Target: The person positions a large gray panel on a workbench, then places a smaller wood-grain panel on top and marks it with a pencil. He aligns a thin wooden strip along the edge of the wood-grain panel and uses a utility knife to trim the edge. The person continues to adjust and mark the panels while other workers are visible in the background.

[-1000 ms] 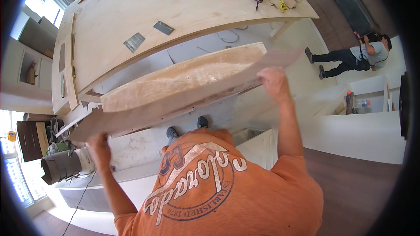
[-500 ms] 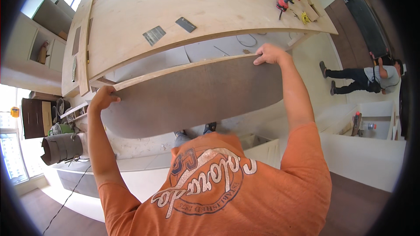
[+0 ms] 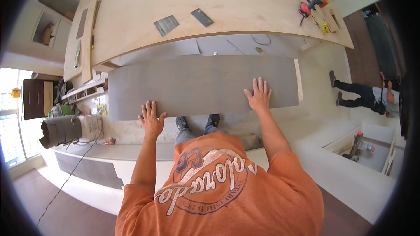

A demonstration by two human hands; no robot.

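A long grey-brown sheet (image 3: 197, 83) spans the view in front of my body, with a pale strip of wood showing along its right end. My left hand (image 3: 151, 118) rests with fingers apart on its near left edge. Farther right, my right hand (image 3: 259, 95) lies flat on the sheet, fingers spread. Neither hand grips anything. Beyond the sheet stands a large wooden worktable (image 3: 144, 0), bearing a grey striped sample piece (image 3: 166, 26) and a dark flat piece (image 3: 201, 17).
A red cordless drill (image 3: 309, 6) and yellow cord (image 3: 325, 27) lie at the table's right. To the left are a rolled dark sheet (image 3: 61, 131) and a trailing black cable (image 3: 72, 183). Another person (image 3: 367, 97) is at far right. An open white cabinet (image 3: 372, 144) holds tools.
Both hands have let go of the sheet's far edge and moved nearer to me, now flat on it. The sheet has tipped from a slanted, curved look to lying flatter.
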